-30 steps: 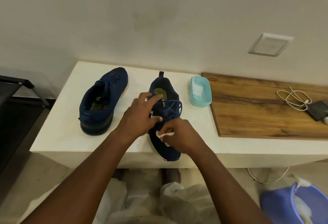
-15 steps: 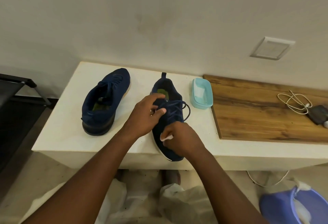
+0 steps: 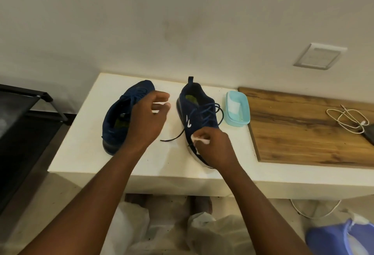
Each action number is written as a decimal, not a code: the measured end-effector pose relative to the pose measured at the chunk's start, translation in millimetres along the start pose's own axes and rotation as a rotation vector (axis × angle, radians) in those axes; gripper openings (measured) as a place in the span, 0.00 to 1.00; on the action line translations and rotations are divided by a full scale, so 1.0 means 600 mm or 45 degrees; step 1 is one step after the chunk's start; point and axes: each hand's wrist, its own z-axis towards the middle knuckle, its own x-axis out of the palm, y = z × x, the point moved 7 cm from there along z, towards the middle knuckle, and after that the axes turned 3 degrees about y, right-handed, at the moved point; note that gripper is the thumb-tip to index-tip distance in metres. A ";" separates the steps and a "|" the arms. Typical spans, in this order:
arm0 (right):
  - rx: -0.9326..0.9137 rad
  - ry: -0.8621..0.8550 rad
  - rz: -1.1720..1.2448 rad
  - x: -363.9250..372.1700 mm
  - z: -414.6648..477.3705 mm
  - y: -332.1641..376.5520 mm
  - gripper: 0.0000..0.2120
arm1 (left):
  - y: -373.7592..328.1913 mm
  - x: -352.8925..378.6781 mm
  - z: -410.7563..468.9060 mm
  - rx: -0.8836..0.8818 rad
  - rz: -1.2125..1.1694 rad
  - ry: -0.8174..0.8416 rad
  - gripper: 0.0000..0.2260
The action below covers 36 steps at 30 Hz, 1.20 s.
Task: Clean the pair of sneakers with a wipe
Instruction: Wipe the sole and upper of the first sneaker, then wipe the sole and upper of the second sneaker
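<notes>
**Two navy sneakers on a white counter; the right hand holds a wipe at one shoe's toe**

A small light-blue tub (image 3: pixel 237 111) stands open on the white counter (image 3: pixel 85 149), just beside the right-hand sneaker (image 3: pixel 200 111), close to the edge of a wooden board (image 3: pixel 303 129). Something white and folded lies inside it. At the bottom right corner, on the floor, sits a purple-blue basin (image 3: pixel 323 238) with something white in it, cut off by the frame.

The counter backs onto a pale wall. Its left edge drops off next to a black rack (image 3: pixel 24 101), and its front edge faces the person. The right-hand sneaker points its toe at that front edge, very near it, heel to the wall. The left-hand sneaker (image 3: pixel 115 125) lies the other way, toe to the wall. Bare counter shows between the two shoes and in front of the left-hand sneaker. A loose lace end (image 3: pixel 174 138) trails from the right-hand sneaker into that gap. On the wooden board, well apart to the right, a pale cable (image 3: pixel 348 119) coils beside a dark device (image 3: pixel 370 133).

The right hand (image 3: pixel 214 147) rests on the toe part of the right-hand sneaker, thumb and fingers pinching a small white wipe (image 3: pixel 199 139) against the shoe's upper. The left hand (image 3: pixel 147 119) hovers between the shoes, overlapping the left-hand sneaker. Its fingers are loosely curled and blurred, holding nothing. Whether it touches that shoe cannot be told.
</notes>
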 end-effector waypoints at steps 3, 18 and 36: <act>-0.001 -0.096 0.311 -0.022 0.001 0.020 0.06 | 0.003 -0.060 -0.006 -0.090 0.007 -0.164 0.07; 0.532 0.168 1.554 0.038 0.016 0.024 0.11 | 0.061 -0.112 -0.005 -0.603 0.267 0.109 0.08; 0.273 0.085 1.110 0.041 0.029 0.024 0.14 | 0.104 -0.070 0.022 -1.078 -1.148 -0.254 0.12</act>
